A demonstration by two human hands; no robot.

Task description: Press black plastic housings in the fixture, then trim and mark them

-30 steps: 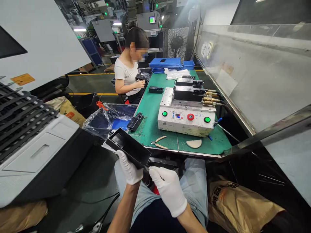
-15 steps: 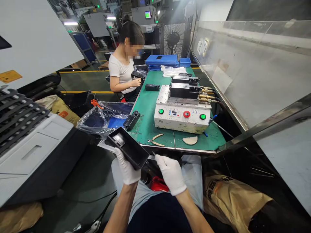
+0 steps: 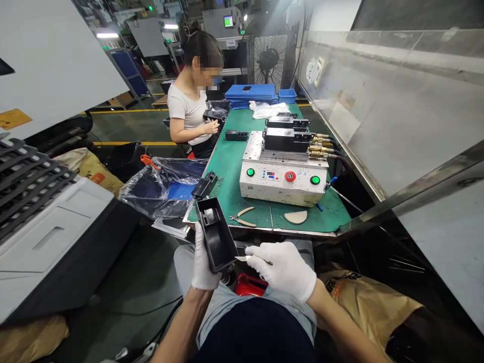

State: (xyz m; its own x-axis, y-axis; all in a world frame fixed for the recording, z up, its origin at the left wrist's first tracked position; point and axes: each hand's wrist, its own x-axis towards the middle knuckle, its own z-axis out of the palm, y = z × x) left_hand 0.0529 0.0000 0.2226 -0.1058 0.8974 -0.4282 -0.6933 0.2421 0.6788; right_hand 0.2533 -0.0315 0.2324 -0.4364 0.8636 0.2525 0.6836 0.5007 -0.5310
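A black open plastic box [image 3: 218,238] is tilted above my lap, its hollow inside facing up. My left hand [image 3: 204,263], in a white glove, is closed around its left side. Gloved in white too, my right hand [image 3: 284,268] pinches a small knife [image 3: 242,258], whose pale blade is at the box's lower right corner. Whether the blade touches the edge I cannot tell. Beyond the box, a similar black part [image 3: 204,185] lies at the table's left edge. Flush cutters [image 3: 244,217] with tan handles rest open on the green table [image 3: 230,174].
A white machine [image 3: 282,184] with green and red buttons carries black housings and brass hose fittings. A half-round pale piece [image 3: 296,217] lies in front of it. At left stands a plastic-lined bin [image 3: 138,189]. A co-worker [image 3: 192,108] sits across, holding a black part.
My left hand has turned the box more upright and moved it slightly right. My right hand has rolled over and shifted right, and the knife blade is now at the box's corner.
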